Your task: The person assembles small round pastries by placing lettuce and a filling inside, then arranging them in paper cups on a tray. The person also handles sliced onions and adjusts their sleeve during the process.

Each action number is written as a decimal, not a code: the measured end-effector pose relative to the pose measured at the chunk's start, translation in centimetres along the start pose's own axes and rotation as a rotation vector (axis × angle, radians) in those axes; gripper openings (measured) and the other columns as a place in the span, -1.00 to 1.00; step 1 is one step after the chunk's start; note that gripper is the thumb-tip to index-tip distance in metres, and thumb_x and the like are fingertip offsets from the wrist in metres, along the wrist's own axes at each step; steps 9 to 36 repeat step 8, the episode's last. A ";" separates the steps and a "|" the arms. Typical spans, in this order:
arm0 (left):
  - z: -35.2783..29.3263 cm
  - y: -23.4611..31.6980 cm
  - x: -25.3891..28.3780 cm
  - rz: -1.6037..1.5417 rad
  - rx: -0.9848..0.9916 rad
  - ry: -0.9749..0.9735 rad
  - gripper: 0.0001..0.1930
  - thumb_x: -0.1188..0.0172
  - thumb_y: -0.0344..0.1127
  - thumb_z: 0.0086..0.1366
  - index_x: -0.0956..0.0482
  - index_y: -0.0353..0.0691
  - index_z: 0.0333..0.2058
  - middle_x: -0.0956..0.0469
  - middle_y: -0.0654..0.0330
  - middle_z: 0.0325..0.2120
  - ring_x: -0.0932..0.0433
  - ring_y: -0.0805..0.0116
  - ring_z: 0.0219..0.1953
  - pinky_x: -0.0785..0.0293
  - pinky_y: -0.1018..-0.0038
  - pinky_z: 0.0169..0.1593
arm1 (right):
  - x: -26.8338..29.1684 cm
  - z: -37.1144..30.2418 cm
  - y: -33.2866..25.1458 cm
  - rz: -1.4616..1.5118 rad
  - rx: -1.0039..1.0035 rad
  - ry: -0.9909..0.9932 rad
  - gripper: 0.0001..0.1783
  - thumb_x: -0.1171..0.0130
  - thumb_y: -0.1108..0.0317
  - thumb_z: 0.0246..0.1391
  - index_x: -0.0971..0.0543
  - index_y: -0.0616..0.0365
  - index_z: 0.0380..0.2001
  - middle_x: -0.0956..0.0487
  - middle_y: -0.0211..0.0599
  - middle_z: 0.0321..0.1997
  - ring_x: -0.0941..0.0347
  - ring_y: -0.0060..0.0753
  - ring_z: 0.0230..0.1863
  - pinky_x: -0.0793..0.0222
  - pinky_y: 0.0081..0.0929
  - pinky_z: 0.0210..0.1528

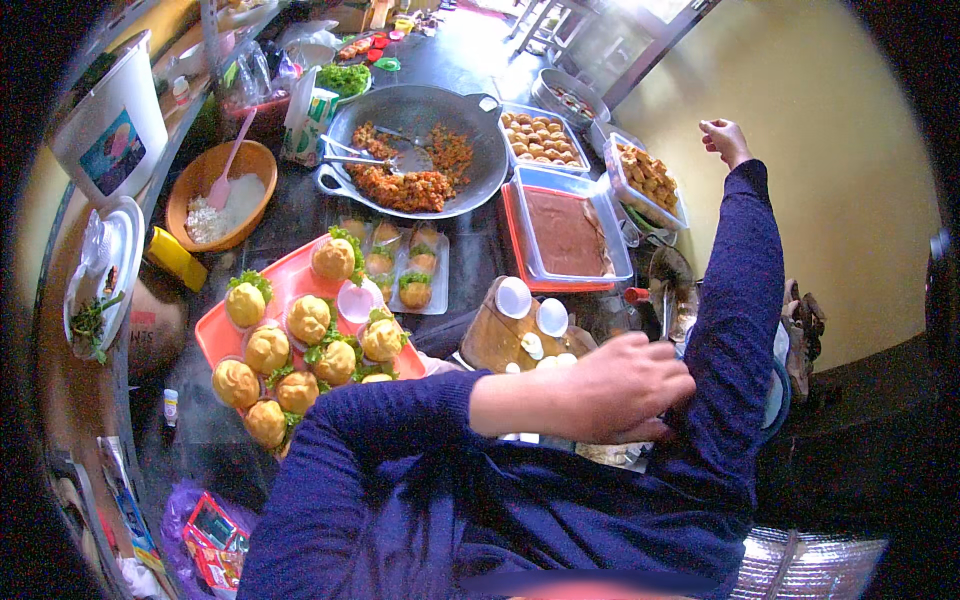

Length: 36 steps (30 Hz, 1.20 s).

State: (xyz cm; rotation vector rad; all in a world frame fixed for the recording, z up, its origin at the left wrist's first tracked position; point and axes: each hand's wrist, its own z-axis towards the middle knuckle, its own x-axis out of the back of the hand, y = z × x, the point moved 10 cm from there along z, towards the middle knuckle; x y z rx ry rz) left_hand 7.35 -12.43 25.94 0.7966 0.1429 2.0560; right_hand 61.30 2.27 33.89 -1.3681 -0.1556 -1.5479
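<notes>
My left arm crosses my body, and my left hand (pixel 625 390) is closed with bent fingers against the dark blue sleeve (pixel 738 285) of my right arm, pinching the cloth. My right hand (pixel 727 142) is raised at the right in front of the wall, fingers curled in, nothing visible in them. Below the left arm's reach, partly hidden by it, lies a wooden cutting board (pixel 492 345) with white egg pieces (pixel 551 318) on it. Left of that is a coral tray (pixel 222 335) of golden filled buns (pixel 308 318) with lettuce, plus an unfilled paper cup (pixel 358 301).
A large wok (pixel 345 115) holds orange-red filling and utensils. Nearby stand an orange bowl (pixel 180 190) with a pink spatula (pixel 219 190), a clear box of brown spread (pixel 565 232), trays of buns (pixel 543 138) and fried pieces (pixel 648 178), and a clear pack of filled buns (pixel 437 262).
</notes>
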 end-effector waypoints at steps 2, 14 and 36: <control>0.2 0.2 -0.5 -0.088 -0.043 0.023 -0.71 -0.19 -0.13 0.16 -0.40 -0.17 -0.26 -0.46 0.16 -0.36 -0.46 0.10 -0.20 -0.38 0.23 -0.13 | 0.2 0.1 -1.0 0.007 0.038 -0.026 -0.69 -0.25 0.18 0.03 -0.60 0.28 -0.45 -0.58 -0.24 -0.59 -0.49 -0.42 -0.59 -0.41 -0.41 -0.54; -1.0 1.6 -1.0 -0.266 -0.099 -0.078 -0.78 -0.21 -0.29 0.02 -0.38 -0.21 -0.40 -0.43 0.06 -0.43 -0.47 0.03 -0.27 -0.37 0.16 -0.24 | 1.1 -0.8 -1.2 -0.118 -0.022 0.019 -0.69 -0.26 0.15 0.02 -0.61 0.23 -0.45 -0.59 -0.26 -0.58 -0.49 -0.42 -0.60 -0.41 -0.38 -0.52; -1.0 1.6 -1.0 -0.266 -0.099 -0.078 -0.78 -0.21 -0.29 0.02 -0.38 -0.21 -0.40 -0.43 0.06 -0.43 -0.47 0.03 -0.27 -0.37 0.16 -0.24 | 1.1 -0.8 -1.2 -0.118 -0.022 0.019 -0.69 -0.26 0.15 0.02 -0.61 0.23 -0.45 -0.59 -0.26 -0.58 -0.49 -0.42 -0.60 -0.41 -0.38 -0.52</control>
